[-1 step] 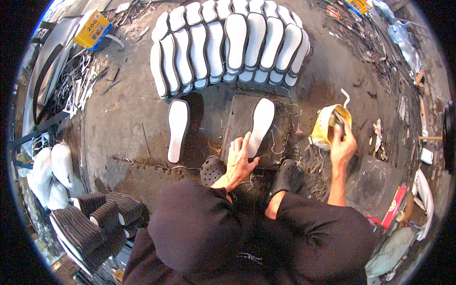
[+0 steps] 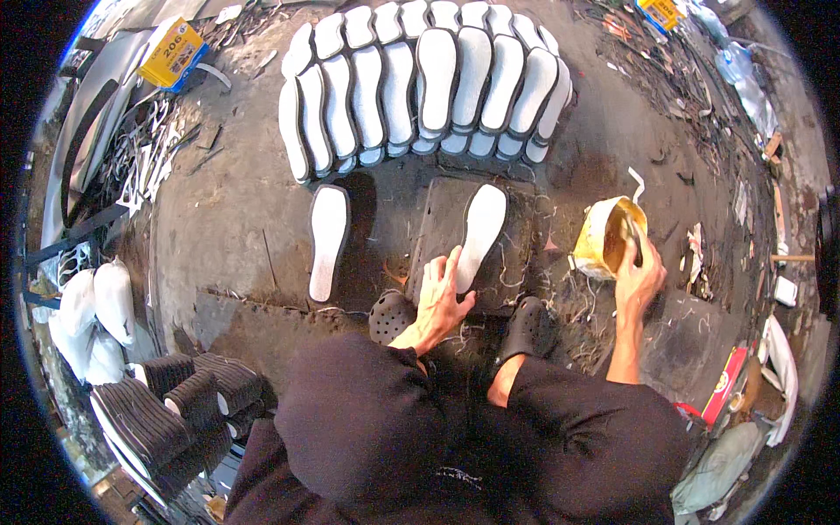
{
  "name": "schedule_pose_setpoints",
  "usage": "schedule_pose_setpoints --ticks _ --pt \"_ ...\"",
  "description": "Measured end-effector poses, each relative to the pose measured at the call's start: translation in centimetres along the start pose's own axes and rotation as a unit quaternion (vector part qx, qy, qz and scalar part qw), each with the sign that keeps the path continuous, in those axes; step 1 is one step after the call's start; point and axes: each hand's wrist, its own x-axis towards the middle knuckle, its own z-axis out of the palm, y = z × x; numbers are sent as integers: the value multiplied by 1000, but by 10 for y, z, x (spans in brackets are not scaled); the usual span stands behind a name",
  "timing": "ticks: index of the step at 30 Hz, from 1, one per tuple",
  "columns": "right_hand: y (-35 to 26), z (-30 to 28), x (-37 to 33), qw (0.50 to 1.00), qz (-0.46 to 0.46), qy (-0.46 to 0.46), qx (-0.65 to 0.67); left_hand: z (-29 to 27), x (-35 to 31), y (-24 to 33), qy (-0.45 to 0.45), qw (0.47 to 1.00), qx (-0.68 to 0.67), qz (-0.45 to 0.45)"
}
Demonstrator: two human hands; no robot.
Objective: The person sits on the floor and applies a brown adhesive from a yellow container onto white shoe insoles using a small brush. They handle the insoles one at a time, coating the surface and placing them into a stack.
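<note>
A fan of white soles (image 2: 420, 79) still lies beyond the dark board (image 2: 442, 219). Nothing has shifted: the left hand (image 2: 440, 297) stays flat and open on the sole (image 2: 479, 232) there; the right hand (image 2: 637, 278) remains closed on a brush in the glue pot (image 2: 599, 236).

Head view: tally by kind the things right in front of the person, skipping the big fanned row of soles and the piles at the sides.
White flat foam shoe insoles lying singly: 2
Black perforated rubber clogs: 2
Yellow open tin: 1
Dark flat work board: 1
Total: 6
</note>
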Motion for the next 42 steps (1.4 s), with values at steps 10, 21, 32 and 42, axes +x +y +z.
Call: schedule_pose_setpoints --ticks 10,21,32,42 --pt "-52 -47 -44 977 73 -188 -66 -96 123 -14 294 951 -8 95" --pt "-44 -33 -32 976 115 -181 -41 -98 231 -33 289 957 4 5" --pt "95 70 46 986 116 -113 -27 -124 -5 -100 286 910 254 -161" --pt "109 -11 -11 777 480 -6 408 -145 -21 -56 349 915 168 -115"
